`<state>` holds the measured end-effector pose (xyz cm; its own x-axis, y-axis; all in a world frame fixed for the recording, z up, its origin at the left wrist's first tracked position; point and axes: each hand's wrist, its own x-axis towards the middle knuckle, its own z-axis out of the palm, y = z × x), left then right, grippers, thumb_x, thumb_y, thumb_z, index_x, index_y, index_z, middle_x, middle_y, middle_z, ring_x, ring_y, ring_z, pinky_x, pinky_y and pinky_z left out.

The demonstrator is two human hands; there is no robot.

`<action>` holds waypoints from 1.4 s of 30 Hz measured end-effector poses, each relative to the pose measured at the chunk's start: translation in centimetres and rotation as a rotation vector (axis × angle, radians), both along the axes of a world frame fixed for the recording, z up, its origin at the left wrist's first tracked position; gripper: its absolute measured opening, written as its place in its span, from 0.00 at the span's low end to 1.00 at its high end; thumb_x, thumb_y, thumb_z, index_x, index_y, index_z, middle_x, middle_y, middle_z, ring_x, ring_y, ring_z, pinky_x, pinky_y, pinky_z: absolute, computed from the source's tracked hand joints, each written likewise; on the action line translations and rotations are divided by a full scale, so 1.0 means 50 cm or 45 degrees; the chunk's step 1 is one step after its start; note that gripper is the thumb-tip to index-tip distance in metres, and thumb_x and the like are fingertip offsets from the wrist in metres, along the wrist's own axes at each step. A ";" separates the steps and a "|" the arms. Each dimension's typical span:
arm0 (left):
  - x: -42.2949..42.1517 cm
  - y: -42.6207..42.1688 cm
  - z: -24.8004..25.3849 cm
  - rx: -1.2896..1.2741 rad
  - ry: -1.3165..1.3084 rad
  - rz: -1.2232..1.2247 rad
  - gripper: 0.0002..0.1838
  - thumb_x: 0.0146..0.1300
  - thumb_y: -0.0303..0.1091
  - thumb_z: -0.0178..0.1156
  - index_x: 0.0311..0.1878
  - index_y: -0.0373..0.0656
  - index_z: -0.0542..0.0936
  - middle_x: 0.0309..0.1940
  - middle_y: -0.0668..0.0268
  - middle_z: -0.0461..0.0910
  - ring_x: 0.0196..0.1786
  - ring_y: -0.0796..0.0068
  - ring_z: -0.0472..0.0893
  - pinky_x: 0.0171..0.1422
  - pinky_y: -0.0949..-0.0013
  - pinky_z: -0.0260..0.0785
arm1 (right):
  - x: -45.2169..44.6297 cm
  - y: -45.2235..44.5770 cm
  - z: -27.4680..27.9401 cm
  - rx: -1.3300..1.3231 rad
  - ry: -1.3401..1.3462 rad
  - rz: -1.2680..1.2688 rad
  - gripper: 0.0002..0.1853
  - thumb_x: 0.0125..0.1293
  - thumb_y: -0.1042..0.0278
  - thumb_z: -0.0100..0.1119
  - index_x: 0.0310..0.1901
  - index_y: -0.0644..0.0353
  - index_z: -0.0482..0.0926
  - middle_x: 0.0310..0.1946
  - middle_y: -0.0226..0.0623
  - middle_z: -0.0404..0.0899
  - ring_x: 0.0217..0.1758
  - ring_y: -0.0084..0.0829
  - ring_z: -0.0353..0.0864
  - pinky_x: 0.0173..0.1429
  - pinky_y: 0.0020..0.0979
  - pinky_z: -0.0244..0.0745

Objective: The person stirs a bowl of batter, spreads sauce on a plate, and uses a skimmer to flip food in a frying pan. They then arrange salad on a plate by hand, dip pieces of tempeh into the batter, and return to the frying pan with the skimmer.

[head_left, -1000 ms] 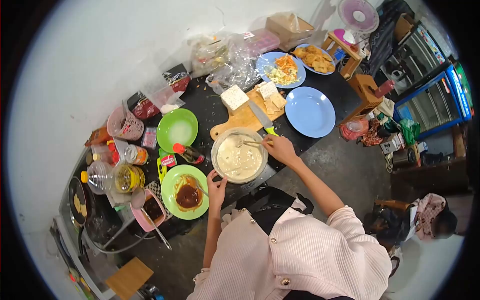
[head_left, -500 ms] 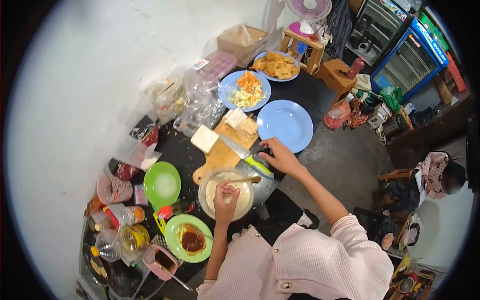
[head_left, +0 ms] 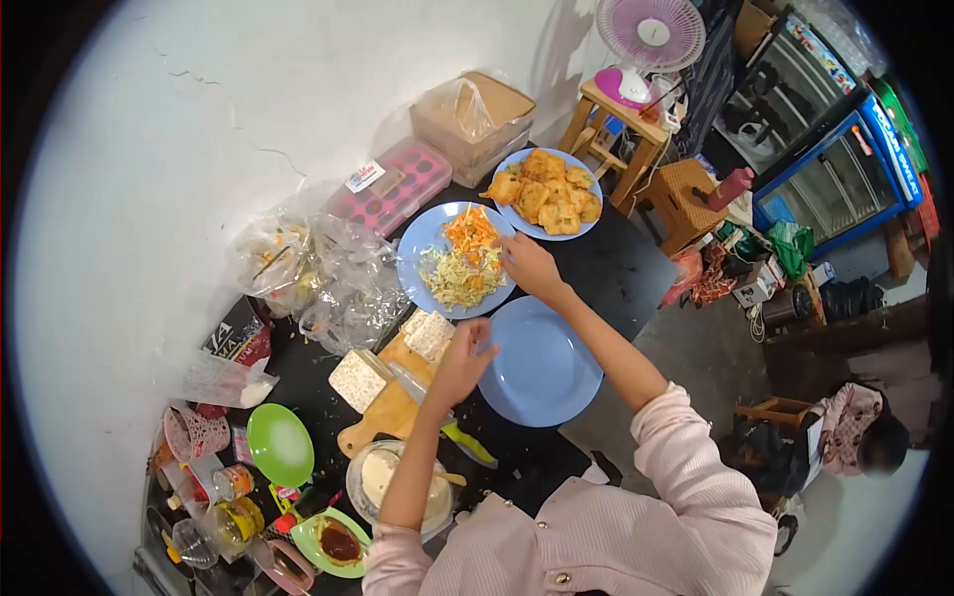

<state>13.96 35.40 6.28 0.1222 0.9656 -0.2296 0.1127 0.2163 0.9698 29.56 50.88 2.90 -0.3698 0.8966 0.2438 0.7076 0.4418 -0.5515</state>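
Note:
My right hand reaches over the right rim of a blue plate. Its fingers are drawn together beside shredded carrot; whether they grip the rim or some shreds is hidden. Shredded cabbage lies on the same plate. My left hand hovers between the wooden cutting board and a bare blue plate, fingers apart and loosely bent, holding nothing. White tempeh-like blocks and a green-handled knife rest on the board. Under my left forearm is a bowl of pale batter with a spoon.
Fried pieces fill a farther blue plate. Plastic bags, a pink container and a cardboard box line the wall. A green plate, a sauce dish and bottles stand left. A seated person is at right.
Both hands have moved forward, away from the batter bowl and knife. My right hand has reached the vegetable plate; my left is now above the board's edge. The camera view has shifted forward.

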 end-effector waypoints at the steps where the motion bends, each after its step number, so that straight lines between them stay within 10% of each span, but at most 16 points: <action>1: 0.004 0.039 0.001 0.015 0.046 -0.009 0.21 0.58 0.31 0.58 0.52 0.36 0.66 0.43 0.59 0.71 0.48 0.68 0.72 0.55 0.69 0.63 | -0.018 0.025 -0.008 0.027 0.013 0.013 0.08 0.55 0.66 0.54 0.38 0.52 0.77 0.31 0.35 0.72 0.37 0.36 0.76 0.38 0.38 0.72; 5: -0.003 0.177 -0.068 0.443 0.588 0.043 0.25 0.53 0.32 0.59 0.53 0.35 0.64 0.48 0.48 0.66 0.54 0.50 0.67 0.59 0.59 0.60 | -0.056 0.088 -0.037 0.145 -0.033 0.045 0.09 0.56 0.65 0.55 0.39 0.50 0.79 0.30 0.35 0.71 0.37 0.36 0.75 0.36 0.37 0.72; 14: -0.024 0.226 -0.140 0.209 0.510 0.099 0.29 0.53 0.32 0.60 0.57 0.35 0.62 0.54 0.51 0.63 0.57 0.58 0.67 0.61 0.64 0.60 | -0.072 0.137 -0.054 0.205 0.015 0.071 0.03 0.46 0.66 0.61 0.22 0.53 0.82 0.29 0.33 0.73 0.33 0.36 0.76 0.34 0.36 0.72; 24: -0.040 0.231 -0.134 0.214 0.580 0.260 0.29 0.53 0.29 0.58 0.58 0.35 0.62 0.57 0.50 0.65 0.62 0.55 0.65 0.63 0.63 0.57 | -0.005 0.181 -0.061 -0.437 0.511 0.060 0.03 0.54 0.73 0.60 0.30 0.63 0.78 0.24 0.32 0.79 0.28 0.21 0.78 0.33 0.22 0.72; 42: -0.059 0.229 -0.155 0.291 0.629 0.296 0.28 0.53 0.29 0.57 0.58 0.34 0.63 0.57 0.49 0.65 0.61 0.54 0.65 0.65 0.64 0.55 | -0.021 0.156 -0.037 -0.321 0.075 0.139 0.10 0.47 0.68 0.65 0.32 0.63 0.83 0.25 0.43 0.81 0.28 0.34 0.81 0.36 0.30 0.74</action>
<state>11.03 46.85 -1.47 -0.1669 0.9859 0.0119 0.5374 0.0808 0.8395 28.53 58.68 1.06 -0.4595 0.8872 0.0420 0.6266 0.3573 -0.6926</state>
